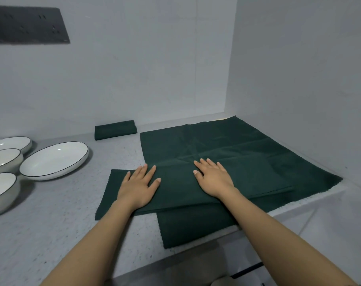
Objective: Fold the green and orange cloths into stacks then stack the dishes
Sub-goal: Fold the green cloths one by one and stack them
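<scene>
Both the left hand [140, 183] and right hand [213, 178] are lying flat, fingers straight and spread, pressing the folded green cloth [175, 195] on the counter [51, 213], forearms reaching forward.

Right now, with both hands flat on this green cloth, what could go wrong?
The cloth underneath overhangs the counter edge, so smoothing the folded cloth with your left hand and right hand may drag it off. A wide leftward sweep might knock the plate.

One head-worn view looks forward and down from close above the green cloth [227, 162], toward the wall corner behind it.
</scene>
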Demonstrator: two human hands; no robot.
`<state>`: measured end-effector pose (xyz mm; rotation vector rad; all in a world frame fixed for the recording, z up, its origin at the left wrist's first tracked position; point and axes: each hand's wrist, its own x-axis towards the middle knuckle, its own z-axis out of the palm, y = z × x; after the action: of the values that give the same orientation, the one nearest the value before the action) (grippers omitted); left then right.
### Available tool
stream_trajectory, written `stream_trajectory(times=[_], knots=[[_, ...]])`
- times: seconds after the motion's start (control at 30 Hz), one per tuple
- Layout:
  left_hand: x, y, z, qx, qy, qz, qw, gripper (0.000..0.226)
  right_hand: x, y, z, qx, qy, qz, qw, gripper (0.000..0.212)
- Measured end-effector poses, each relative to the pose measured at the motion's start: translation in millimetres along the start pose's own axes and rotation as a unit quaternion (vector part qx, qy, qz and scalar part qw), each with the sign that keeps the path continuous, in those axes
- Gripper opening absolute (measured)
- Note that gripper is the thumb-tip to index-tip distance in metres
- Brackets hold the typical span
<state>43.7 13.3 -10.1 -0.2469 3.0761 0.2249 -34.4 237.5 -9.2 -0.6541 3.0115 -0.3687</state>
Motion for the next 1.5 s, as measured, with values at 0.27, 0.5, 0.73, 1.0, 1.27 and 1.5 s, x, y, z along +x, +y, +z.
stream_trajectory(times=[0.27,0.5,0.73,1.0,1.27,1.5], knots=[[-2,6,1,0.006,-0.006,-0.001,1.0,0.059,4,-59,5,0.04,0.003,-0.122,0.992,0.05],[0,-26,-4,-0.005,0.003,-0.001,1.0,0.056,7,-66,14,0.037,0.017,-0.127,0.991,0.046],[-1,-62,-9,-0.016,0.019,-0.024,0.999,0.05,4,-68,12,-0.002,0.008,-0.119,0.993,0.052],[14,-78,-52,-0.13,0.082,-0.099,0.983,0.021,5,-75,15,-0.013,0.018,-0.124,0.992,0.052],[0,-85,-71,-0.381,-0.032,-0.202,0.902,0.045,8,-75,13,-0.018,0.006,-0.12,0.993,0.053],[-15,-86,-72,-0.458,-0.022,-0.181,0.87,0.041,9,-73,5,0.025,-0.063,-0.106,0.992,0.073]])
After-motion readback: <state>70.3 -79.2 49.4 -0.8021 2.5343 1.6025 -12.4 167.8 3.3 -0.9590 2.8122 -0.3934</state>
